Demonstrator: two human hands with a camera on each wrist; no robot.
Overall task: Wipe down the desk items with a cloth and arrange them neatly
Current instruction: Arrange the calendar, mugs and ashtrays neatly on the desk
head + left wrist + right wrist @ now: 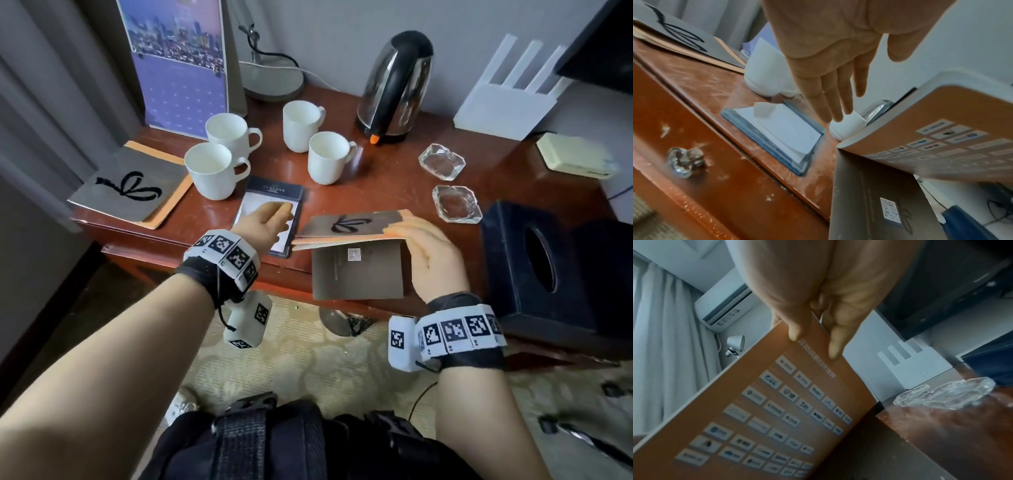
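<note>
Right hand [432, 253]: pinching the booklet [352, 224] at its right edge, lifting it off the brochure [356, 274] at the near desk edge, probably to restack.
Left hand [265, 219]: hovering flat, fingers straight, empty, over the notepad [274, 205] left of the booklet.
Cloth: not visible.

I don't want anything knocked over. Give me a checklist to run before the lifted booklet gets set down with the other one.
1. Right hand grips the lifted booklet: ok, thumb and fingers pinch its edge.
2. Left hand free to help: ok, open, fingers straight over the notepad.
3. Other booklet clear on top: ok, nothing lies on it.
4. Mugs out of the path: not ok, two stand beside the other booklet.
5. Dark card lying secure: not ok, it overhangs the desk edge.
6. Cloth at hand: cannot tell, none visible.
</note>
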